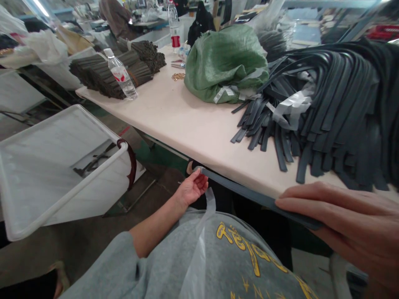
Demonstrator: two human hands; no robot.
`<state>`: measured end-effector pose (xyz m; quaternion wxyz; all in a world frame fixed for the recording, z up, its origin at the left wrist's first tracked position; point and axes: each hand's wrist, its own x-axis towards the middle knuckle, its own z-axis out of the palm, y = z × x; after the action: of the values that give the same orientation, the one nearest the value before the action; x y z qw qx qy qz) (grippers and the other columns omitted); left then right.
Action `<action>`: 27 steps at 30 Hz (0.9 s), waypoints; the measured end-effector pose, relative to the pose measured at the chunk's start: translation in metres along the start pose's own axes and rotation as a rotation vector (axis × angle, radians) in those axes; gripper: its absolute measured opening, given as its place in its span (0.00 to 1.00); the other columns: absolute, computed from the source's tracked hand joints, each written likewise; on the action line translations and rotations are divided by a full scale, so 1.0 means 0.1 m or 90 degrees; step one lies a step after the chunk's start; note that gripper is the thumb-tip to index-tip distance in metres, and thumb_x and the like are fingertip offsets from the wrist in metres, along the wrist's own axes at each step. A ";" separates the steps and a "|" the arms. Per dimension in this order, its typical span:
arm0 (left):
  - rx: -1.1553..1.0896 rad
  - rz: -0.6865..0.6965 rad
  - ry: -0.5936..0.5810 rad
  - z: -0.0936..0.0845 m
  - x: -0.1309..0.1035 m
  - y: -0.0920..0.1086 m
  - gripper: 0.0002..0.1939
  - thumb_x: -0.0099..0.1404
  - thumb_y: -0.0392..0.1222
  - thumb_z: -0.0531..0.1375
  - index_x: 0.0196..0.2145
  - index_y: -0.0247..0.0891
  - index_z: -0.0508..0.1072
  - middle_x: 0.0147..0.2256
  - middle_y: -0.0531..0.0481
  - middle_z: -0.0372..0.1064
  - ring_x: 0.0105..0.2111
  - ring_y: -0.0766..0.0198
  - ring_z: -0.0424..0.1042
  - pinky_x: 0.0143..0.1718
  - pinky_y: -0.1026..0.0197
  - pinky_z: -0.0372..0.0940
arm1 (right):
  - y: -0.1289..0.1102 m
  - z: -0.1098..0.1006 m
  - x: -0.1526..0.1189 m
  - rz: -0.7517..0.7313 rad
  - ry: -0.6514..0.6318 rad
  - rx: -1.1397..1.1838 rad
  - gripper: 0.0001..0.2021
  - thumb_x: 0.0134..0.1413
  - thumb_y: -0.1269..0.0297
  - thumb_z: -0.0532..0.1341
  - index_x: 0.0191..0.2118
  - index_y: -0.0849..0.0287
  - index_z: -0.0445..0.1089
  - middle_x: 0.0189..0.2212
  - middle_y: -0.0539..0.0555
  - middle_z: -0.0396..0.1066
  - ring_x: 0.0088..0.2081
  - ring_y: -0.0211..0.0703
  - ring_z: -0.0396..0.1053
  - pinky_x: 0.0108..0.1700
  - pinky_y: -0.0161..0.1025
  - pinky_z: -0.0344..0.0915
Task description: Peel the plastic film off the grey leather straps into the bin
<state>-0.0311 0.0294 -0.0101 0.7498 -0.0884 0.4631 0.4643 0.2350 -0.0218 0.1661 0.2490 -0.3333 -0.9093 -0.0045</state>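
A dark grey strap (pixel 238 187) stretches along the near edge of the pale table (pixel 181 120). Its left end is pinched by my left hand (pixel 193 187), closed at the fingertips. My right hand (pixel 349 220), large at the right edge, has its fingers closed over the strap's other part. A translucent plastic strip (pixel 201 245) hangs below my left hand, across the grey shirt. On the table at the right lies a big pile of similar dark straps (pixel 330 104), with a clear plastic band (pixel 293 110) around some of them.
A green woven sack (pixel 226 62) stands mid-table. Brown strip bundles (pixel 99 74), a leaning bottle (pixel 121 77), an upright bottle (pixel 173 27) and gold-coloured rings (pixel 178 76) lie beyond. At the left is a white bin (pixel 62 162). A person (pixel 115 18) is in the background.
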 end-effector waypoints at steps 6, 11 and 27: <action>0.031 -0.031 -0.007 0.00 -0.10 0.03 0.09 0.67 0.39 0.61 0.29 0.33 0.74 0.24 0.50 0.74 0.23 0.66 0.75 0.27 0.64 0.70 | -0.01 0.32 0.15 -0.043 0.001 0.052 0.10 0.64 0.73 0.54 0.43 0.53 0.70 0.40 0.51 0.78 0.37 0.37 0.76 0.35 0.34 0.69; 0.066 -0.038 -0.013 -0.01 -0.16 0.03 0.09 0.68 0.38 0.60 0.29 0.33 0.73 0.23 0.50 0.74 0.23 0.67 0.75 0.27 0.64 0.70 | 0.04 0.82 0.32 -0.017 -0.030 0.148 0.08 0.62 0.73 0.54 0.39 0.56 0.70 0.39 0.52 0.78 0.36 0.38 0.76 0.36 0.34 0.69; 0.044 -0.068 -0.110 -0.19 -0.09 0.03 0.23 0.71 0.50 0.52 0.41 0.24 0.74 0.33 0.36 0.77 0.31 0.55 0.79 0.32 0.58 0.74 | 0.05 1.52 0.35 0.178 -0.021 0.398 0.06 0.62 0.67 0.55 0.34 0.57 0.67 0.26 0.50 0.70 0.26 0.38 0.66 0.29 0.35 0.63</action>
<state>-0.0468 0.0152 -0.0131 0.8133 -0.0465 0.4070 0.4131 0.1465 0.0303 0.0480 0.3228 -0.3625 -0.8161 0.3137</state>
